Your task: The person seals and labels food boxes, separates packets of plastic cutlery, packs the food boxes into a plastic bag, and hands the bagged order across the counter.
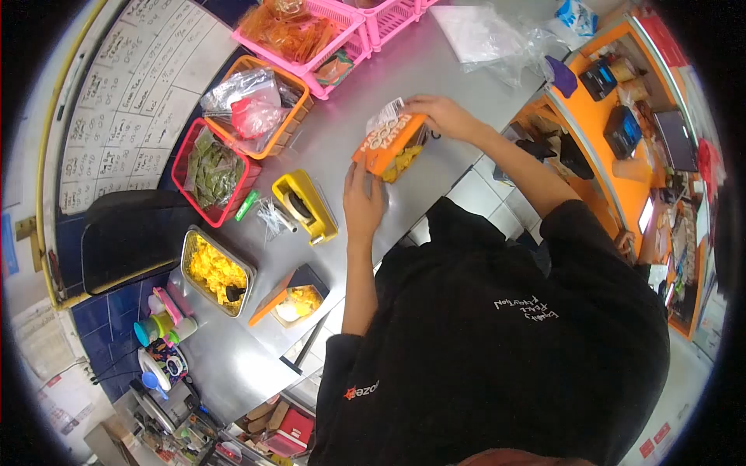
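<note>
An orange food box (391, 142) with white lettering rests on the steel worktop, yellow food showing along its side. My left hand (363, 200) holds its near left end with the fingers against the panel. At the opposite end, my right hand (437, 116) grips the upper corner, beside a clear plastic packet (386, 115) on the top. A yellow tape dispenser (305, 206) stands left of my left hand. Nearer my body, a second box (298, 303) is open, with yellow and white food inside.
A metal tray (250, 289) of yellow food holds a black-handled utensil. Along the wall side stand a red basket (250, 180) of green packets, an orange basket (305, 101) of plastic packets and a pink crate (353, 35). Plastic bags (478, 35) lie at the far end.
</note>
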Demonstrator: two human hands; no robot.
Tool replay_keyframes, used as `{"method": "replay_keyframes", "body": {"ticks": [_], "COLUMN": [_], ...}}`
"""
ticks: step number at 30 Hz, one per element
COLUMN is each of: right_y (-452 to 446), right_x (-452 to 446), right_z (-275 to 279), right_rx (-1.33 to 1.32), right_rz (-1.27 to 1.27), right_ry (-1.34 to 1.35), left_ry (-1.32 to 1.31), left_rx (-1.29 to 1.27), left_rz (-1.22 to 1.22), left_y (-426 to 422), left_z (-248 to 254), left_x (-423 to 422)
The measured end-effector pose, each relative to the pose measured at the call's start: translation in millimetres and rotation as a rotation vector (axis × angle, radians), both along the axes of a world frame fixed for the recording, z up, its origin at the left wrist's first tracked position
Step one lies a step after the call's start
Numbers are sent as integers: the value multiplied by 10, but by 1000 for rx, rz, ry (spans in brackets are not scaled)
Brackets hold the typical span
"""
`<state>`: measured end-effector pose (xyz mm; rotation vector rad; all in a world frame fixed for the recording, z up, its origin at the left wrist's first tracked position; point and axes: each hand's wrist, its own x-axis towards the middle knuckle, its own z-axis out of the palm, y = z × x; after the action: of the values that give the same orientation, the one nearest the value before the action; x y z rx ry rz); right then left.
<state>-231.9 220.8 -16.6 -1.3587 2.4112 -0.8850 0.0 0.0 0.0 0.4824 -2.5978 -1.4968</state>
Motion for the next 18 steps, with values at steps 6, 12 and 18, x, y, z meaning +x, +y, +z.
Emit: {"method": "replay_keyframes", "body": {"ticks": [6,12,18], "right_y": [319,301,330], "right_x": [38,-30,19], "right_z": [-248,-214,-280], "right_rx": [-164,-256,-338], "right_rz": [-69,-87,-103], "right_ry": [-66,-186,-291], "left_ry": [25,32,178], "left_rx": [-286,-177,74], "left_rz": [139,335,518], "left_y": [550,721,742], "left_z": [-368,-188,-214], "left_x": [-140,-247,-295]}}
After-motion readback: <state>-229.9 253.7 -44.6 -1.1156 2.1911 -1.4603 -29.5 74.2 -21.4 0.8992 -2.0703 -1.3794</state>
